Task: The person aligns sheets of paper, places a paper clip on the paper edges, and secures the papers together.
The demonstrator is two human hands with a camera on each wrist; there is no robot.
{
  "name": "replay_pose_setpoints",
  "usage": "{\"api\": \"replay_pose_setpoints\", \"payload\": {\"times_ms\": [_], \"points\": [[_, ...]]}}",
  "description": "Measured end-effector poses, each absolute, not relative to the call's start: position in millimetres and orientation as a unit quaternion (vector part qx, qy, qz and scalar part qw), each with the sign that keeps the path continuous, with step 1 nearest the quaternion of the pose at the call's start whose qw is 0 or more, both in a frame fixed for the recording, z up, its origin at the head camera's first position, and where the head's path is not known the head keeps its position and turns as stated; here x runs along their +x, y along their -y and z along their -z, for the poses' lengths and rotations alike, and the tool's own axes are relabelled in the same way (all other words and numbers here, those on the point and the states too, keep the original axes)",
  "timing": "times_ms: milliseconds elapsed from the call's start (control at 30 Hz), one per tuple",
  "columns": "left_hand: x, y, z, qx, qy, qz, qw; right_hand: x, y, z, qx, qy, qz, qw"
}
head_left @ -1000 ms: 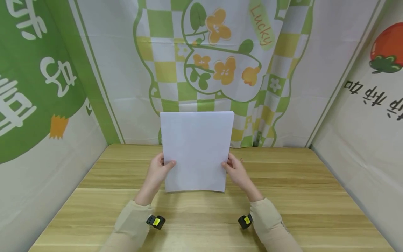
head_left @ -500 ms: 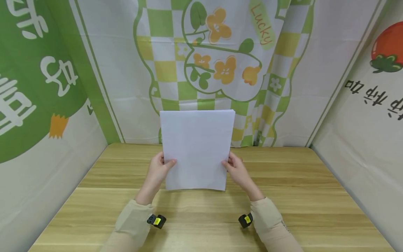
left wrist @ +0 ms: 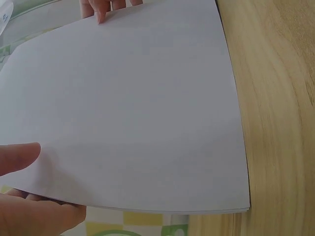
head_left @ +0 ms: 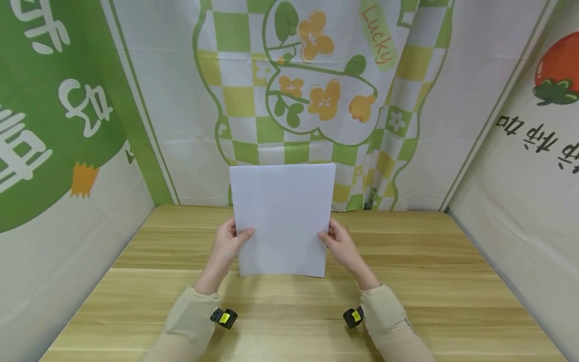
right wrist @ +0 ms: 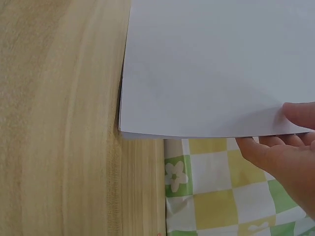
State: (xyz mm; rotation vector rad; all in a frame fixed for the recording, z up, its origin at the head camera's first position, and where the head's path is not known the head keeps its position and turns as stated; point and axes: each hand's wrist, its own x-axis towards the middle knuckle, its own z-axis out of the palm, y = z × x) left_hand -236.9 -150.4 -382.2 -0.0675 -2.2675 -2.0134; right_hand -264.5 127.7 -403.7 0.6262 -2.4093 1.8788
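A stack of white paper sheets (head_left: 282,216) is held up, tilted, in front of me, its blank face toward the head camera. My left hand (head_left: 228,246) grips the left edge, thumb on the front and fingers behind. At the opposite edge my right hand (head_left: 341,247) pinches the sheets the same way. Slightly offset sheet edges show at the corner of the paper (right wrist: 206,73) in the right wrist view. In the left wrist view the left thumb (left wrist: 19,157) lies on the paper (left wrist: 138,108). The sheets hide most of the fingers behind them.
A wooden table (head_left: 280,322) lies below the paper. Behind it hangs a green and yellow checkered curtain (head_left: 239,100), with printed cloth walls (head_left: 506,166) on both sides. A tiny red item (head_left: 347,229), too small to identify, shows beside the right hand.
The top edge of the paper stack rises a touch, then dips lower by now, and the bottom edge sits slightly lower too. Both hands keep their hold in nearly the same place.
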Motion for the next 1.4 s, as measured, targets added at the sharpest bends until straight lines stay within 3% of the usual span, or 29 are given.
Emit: {"api": "replay_pose_setpoints", "payload": {"times_ms": [1400], "points": [[-235.6,161.7,379.9,-0.05,0.756,0.651,0.048,-265.4,-140.7,401.2,0.187,0.77,-0.61,0.006]]}}
